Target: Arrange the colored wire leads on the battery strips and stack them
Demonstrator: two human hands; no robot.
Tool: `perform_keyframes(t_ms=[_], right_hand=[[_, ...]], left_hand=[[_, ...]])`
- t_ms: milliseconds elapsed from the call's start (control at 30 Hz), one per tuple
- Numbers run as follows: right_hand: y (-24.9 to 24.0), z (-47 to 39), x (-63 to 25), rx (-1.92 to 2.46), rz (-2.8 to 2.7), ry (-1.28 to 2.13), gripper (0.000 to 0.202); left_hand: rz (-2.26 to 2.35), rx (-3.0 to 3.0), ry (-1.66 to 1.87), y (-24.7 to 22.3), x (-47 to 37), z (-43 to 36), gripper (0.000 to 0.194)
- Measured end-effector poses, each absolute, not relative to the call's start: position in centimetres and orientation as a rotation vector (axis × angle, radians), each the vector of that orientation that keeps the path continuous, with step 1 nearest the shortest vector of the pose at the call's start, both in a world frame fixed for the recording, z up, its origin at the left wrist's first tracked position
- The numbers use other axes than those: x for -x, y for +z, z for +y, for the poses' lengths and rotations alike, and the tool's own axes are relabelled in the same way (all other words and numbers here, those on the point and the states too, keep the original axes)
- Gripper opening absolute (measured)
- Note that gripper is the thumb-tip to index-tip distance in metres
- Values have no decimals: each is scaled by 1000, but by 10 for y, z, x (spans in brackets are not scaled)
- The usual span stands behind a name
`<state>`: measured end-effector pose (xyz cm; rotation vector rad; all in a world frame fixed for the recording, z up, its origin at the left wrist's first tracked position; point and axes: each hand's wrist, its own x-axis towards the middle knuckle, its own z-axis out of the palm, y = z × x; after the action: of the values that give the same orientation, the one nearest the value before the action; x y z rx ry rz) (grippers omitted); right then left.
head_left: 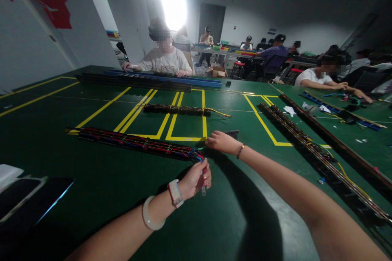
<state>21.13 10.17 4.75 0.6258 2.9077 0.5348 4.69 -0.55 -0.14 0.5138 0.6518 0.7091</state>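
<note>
My left hand [195,178], wearing a watch and a bangle, is closed around a bundle of red and blue wires [200,157]. A small clear connector [203,190] dangles below its fingers. The wires come out of the right end of a long dark strip with wiring and rails [134,143], lying on the green table. Just beyond and to the right, my right hand [223,142] has its fingers pinched at a green wire [200,148]. Its fingertips partly hide the wire's end. Behind that hand lies a small dark flat piece [232,133].
A shorter dark strip with a yellow wire [177,109] lies farther back. More long strips [306,142] run along the right. Yellow tape lines mark the green table [122,212]. A dark tablet-like object [39,200] is at left. A co-worker [167,57] sits opposite by long rails [137,81].
</note>
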Motion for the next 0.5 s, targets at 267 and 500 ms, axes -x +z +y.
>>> perform_keyframes(t_ms=[267, 500], right_hand=[[31, 88, -221, -764, 2996, 592, 28], [13, 37, -236, -1149, 3261, 263, 32]], left_hand=[[708, -491, 683, 2, -46, -4, 26], [753, -424, 741, 7, -49, -4, 28]])
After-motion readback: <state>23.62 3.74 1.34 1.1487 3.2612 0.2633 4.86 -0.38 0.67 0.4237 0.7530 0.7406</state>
